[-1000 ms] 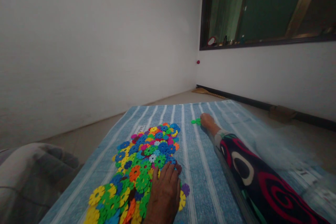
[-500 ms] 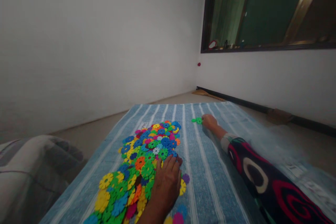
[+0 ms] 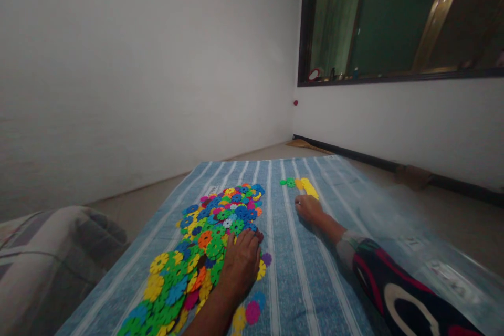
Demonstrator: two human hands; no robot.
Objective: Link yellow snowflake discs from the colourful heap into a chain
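Note:
My left hand (image 3: 241,258) lies palm down on the right edge of a long pile of flower-shaped plastic discs (image 3: 214,247) in several colours. Its fingers are stretched out, touching the pile near a dark red disc (image 3: 259,236). To the right, my right hand (image 3: 309,210) rests low over the striped cloth with its fingers curled together; whether something is pinched in them is hidden. Just beyond it are joined-looking yellow discs (image 3: 310,188), an orange-yellow disc (image 3: 299,184) and a green disc (image 3: 290,182).
A blue cloth with white stripes (image 3: 283,273) covers the work surface. Clear plastic packaging (image 3: 441,268) lies along the right side. Loose pink (image 3: 252,313) and yellow discs (image 3: 239,319) sit near the front. Draped grey fabric (image 3: 66,257) is at the left.
My right hand has drawn back toward me from beside the green disc, uncovering the yellow and orange-yellow discs. My left hand stays on the pile. The view has shifted slightly.

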